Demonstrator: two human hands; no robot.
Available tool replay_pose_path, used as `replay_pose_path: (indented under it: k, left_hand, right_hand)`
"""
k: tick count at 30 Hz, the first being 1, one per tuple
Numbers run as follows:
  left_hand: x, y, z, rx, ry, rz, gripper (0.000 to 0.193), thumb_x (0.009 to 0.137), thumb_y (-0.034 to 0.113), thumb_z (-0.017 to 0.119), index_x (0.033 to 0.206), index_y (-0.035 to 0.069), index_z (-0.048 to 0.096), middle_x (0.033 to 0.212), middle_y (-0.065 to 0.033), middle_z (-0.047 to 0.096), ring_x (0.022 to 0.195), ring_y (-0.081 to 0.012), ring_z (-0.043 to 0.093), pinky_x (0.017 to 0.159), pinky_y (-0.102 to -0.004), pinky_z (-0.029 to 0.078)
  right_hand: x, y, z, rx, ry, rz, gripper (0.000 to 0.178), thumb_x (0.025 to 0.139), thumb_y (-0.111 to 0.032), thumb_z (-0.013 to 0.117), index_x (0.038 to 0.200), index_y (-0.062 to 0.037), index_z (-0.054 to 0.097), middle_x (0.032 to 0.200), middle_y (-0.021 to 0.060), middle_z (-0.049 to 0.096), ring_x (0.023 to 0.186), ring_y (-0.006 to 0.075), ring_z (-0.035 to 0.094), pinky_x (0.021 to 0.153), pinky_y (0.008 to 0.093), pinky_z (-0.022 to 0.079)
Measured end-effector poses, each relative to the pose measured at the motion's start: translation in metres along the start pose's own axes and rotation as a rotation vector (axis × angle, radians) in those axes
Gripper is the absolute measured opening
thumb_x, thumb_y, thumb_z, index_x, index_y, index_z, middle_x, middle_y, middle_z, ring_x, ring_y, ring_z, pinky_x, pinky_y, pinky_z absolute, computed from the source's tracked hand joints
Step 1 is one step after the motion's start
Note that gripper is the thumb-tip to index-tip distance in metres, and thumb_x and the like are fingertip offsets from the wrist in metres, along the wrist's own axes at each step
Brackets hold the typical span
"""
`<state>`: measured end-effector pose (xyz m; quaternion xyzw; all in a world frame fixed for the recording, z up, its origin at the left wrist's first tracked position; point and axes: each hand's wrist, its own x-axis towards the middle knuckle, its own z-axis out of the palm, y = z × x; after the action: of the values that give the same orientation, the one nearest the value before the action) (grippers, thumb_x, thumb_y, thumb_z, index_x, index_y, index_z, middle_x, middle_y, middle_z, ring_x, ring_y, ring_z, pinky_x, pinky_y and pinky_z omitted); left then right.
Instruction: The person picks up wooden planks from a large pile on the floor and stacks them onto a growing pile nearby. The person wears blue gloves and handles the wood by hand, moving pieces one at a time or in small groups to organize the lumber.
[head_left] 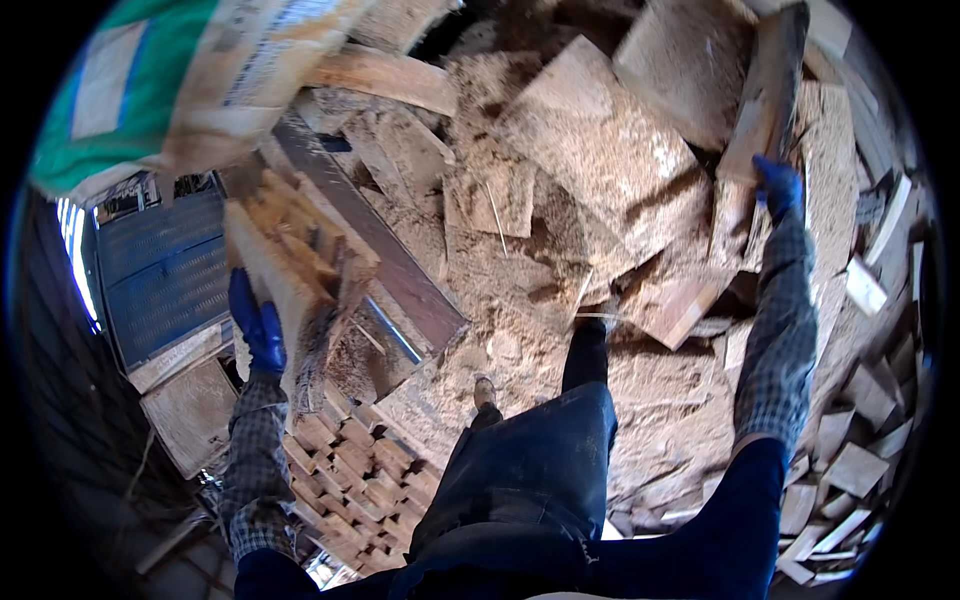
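Left hand [258,330] in blue glove clamped on a bundle of sticks [290,260] above the stack [350,470], right hand [778,188] closed round a plank [765,95] over the sawdust-strewn offcuts [600,170].

There is a single view, taken from a wide fisheye camera on the person's head and aimed almost straight down. It looks over their dark trousers [530,470] to the sawdust-strewn ground [520,330] below, with both forearms rising from the lower edge. Straight boards bend near the round, dark rim. The stacked wood pieces [350,470] at lower left sit closest; the offcuts [680,90] at top lie farther.
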<state>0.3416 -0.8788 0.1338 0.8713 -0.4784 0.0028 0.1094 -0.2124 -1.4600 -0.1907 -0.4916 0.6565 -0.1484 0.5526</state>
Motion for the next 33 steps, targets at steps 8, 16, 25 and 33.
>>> replay_pose_path:
  k: [8, 16, 25, 33]
  left_hand:
    - [-0.017, 0.013, -0.030, 0.119, 0.134, 0.044, 0.064, 0.086, 0.031, 0.062, 0.138, 0.002, 0.039, 0.141, -0.0235, 0.038, 0.131, -0.0408, 0.032, 0.110, -0.0487, 0.024]
    - [-0.023, -0.001, -0.028, 0.154, 0.293, -0.005, 0.066, 0.081, 0.044, 0.065, 0.132, 0.007, 0.045, 0.135, -0.0230, 0.043, 0.121, -0.0471, 0.039, 0.103, -0.0543, 0.030]
    - [-0.110, 0.015, -0.037, -0.329, 0.435, 0.139, 0.056, 0.076, 0.037, 0.072, 0.118, 0.004, 0.056, 0.120, -0.0202, 0.056, 0.111, -0.0387, 0.052, 0.096, -0.0476, 0.041]
    - [-0.286, -0.017, -0.099, -0.781, 0.170, 0.017, 0.049, 0.082, 0.030, 0.070, 0.120, 0.002, 0.056, 0.115, -0.0207, 0.060, 0.109, -0.0341, 0.057, 0.093, -0.0411, 0.045]
  right_hand:
    - [-0.295, 0.024, 0.058, 0.174, -0.197, 0.059, 0.035, 0.082, -0.030, 0.071, 0.095, 0.0025, 0.068, 0.071, 0.0090, 0.065, 0.048, 0.0155, 0.057, 0.044, 0.0298, 0.047]
    - [-0.517, -0.024, 0.090, 0.822, -0.446, 0.645, 0.013, 0.087, -0.025, 0.065, 0.093, -0.0142, 0.065, 0.070, -0.0002, 0.063, 0.050, 0.0082, 0.053, 0.045, 0.0205, 0.047]
    - [-0.575, 0.045, 0.158, 0.837, -0.553, 0.788, 0.040, 0.085, -0.032, 0.065, 0.100, 0.0042, 0.060, 0.069, 0.0069, 0.059, 0.054, 0.0149, 0.052, 0.049, 0.0219, 0.048]
    - [-0.664, -0.068, 0.207, 0.936, -0.477, 0.216, 0.017, 0.089, -0.020, 0.062, 0.074, -0.0183, 0.056, 0.058, -0.0058, 0.046, 0.049, 0.0062, 0.046, 0.045, 0.0193, 0.041]
